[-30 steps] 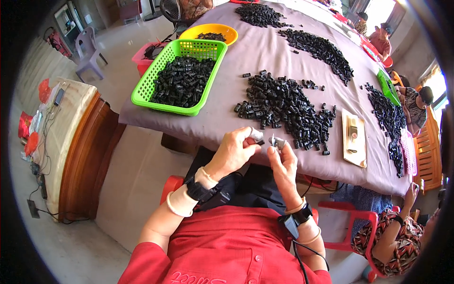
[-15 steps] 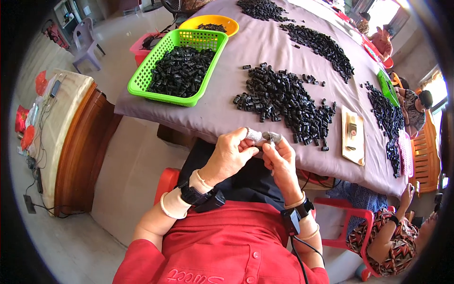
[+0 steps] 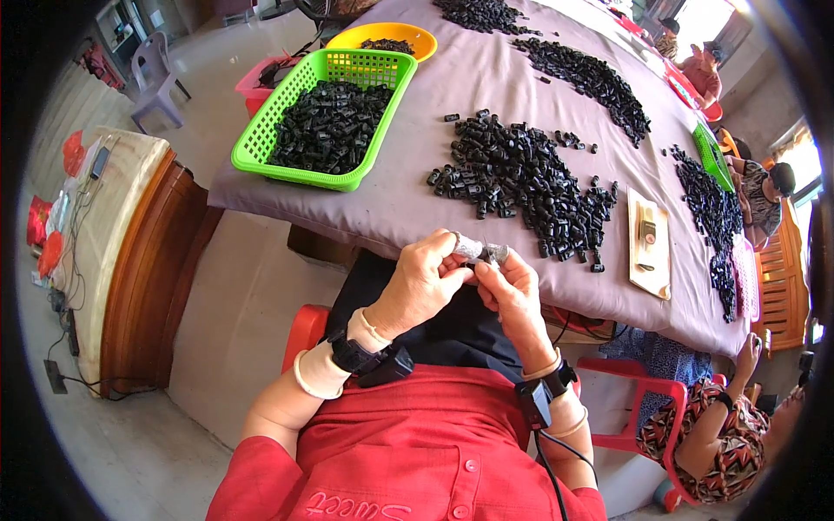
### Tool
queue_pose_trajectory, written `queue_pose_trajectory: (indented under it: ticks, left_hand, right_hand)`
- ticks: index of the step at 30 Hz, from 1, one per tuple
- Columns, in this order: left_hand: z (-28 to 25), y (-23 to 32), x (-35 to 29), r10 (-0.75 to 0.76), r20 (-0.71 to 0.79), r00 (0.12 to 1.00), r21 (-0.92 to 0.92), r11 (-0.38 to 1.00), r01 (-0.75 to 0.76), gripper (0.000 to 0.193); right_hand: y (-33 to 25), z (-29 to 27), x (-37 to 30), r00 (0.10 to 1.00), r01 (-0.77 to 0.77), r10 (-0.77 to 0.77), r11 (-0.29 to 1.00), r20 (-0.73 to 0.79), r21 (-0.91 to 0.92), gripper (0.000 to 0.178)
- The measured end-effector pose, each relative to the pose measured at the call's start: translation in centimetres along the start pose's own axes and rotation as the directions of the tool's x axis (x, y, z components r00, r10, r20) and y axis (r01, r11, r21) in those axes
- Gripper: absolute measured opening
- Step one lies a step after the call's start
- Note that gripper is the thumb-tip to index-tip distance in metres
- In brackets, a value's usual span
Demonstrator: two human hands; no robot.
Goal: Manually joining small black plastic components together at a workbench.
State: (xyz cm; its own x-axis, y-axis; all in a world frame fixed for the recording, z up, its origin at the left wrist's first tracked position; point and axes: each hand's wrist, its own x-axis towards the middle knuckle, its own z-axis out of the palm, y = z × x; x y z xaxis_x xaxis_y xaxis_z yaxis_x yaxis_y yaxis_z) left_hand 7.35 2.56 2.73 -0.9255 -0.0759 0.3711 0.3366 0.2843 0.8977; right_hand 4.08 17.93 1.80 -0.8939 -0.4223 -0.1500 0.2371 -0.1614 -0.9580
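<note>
Left hand [image 3: 423, 280] and right hand [image 3: 512, 291] pinch a small grey part [image 3: 476, 250] between fingertips, close before the chest (for fine fitting, likely); black parts pile [image 3: 521, 178] lies just beyond.

Small silvery part [image 3: 476, 250] between fingertips, above lap

Bright daylight from windows [image 3: 804, 161] top right – slight glare there, soft shadows, sharp centre, heavy fisheye bend + black rim.
</note>
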Motion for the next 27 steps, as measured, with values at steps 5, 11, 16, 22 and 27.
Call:
queue_pose_trajectory:
  ticks: [5, 11, 16, 22, 27]
  left_hand:
    - [-0.1, -0.3, -0.1, 0.020, 0.026, 0.999, 0.059, 0.998, -0.021, 0.013]
    - [-0.2, -0.9, -0.1, 0.055, 0.121, 0.991, 0.094, 0.993, -0.067, 0.010]
    - [-0.5, -0.5, -0.1, -0.211, 0.239, 0.948, -0.069, 0.970, 0.234, 0.007]
    - [-0.6, -1.3, 0.1, -0.335, 0.311, 0.889, -0.408, 0.798, 0.444, 0.014]
    - [-1.3, -2.0, 0.3, -0.413, 0.287, 0.865, -0.601, 0.626, 0.498, 0.031]
  right_hand:
    - [-0.1, 0.0, -0.1, 1.000, 0.025, -0.025, 1.000, -0.015, -0.014, 0.014]
    - [-0.3, 0.0, -0.2, 0.999, -0.005, 0.004, 1.000, -0.043, -0.024, 0.013]
    - [0.0, -0.2, -0.1, 1.000, 0.027, -0.027, 0.999, -0.014, -0.018, 0.014]
    - [-0.2, 0.3, -0.3, 0.997, 0.077, -0.077, 0.997, 0.019, 0.004, 0.021]
    - [-0.5, 0.2, -0.3, 0.997, 0.080, -0.081, 0.995, 0.014, 0.052, 0.022]
